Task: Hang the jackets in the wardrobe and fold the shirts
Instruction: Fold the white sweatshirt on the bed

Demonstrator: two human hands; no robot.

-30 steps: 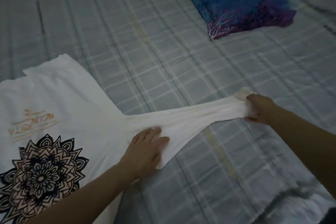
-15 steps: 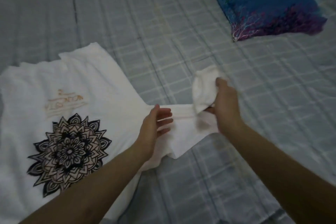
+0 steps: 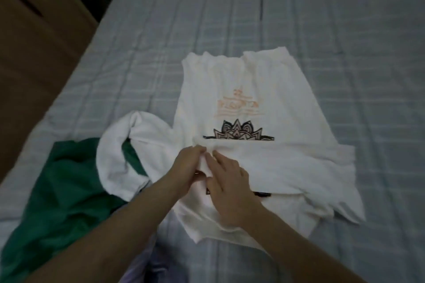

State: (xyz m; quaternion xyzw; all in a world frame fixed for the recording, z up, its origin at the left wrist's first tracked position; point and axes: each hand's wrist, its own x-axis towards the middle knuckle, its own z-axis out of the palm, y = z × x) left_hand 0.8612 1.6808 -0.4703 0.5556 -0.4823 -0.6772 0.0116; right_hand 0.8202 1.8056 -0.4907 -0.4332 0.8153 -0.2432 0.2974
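A white shirt (image 3: pixel 248 89) with a black mandala print and orange lettering lies flat on the bed. Its right sleeve (image 3: pixel 299 163) is folded across the front and covers the lower half of the mandala. My left hand (image 3: pixel 186 167) pinches the end of that folded sleeve at the shirt's left side. My right hand (image 3: pixel 227 181) rests flat on the sleeve just beside it, fingers spread and touching the left hand. The shirt's other sleeve (image 3: pixel 128 145) curls loosely to the left.
A green garment (image 3: pixel 62 195) lies crumpled at the lower left, partly under the white sleeve. The bed has a grey checked sheet (image 3: pixel 345 30). A brown wooden surface (image 3: pixel 34 53) stands along the bed's left edge.
My right hand has carried the stretched sleeve leftward across the shirt's front and laid it flat. My left hand now pinches its end. The view shifted left; the colourful pillow is out of sight.
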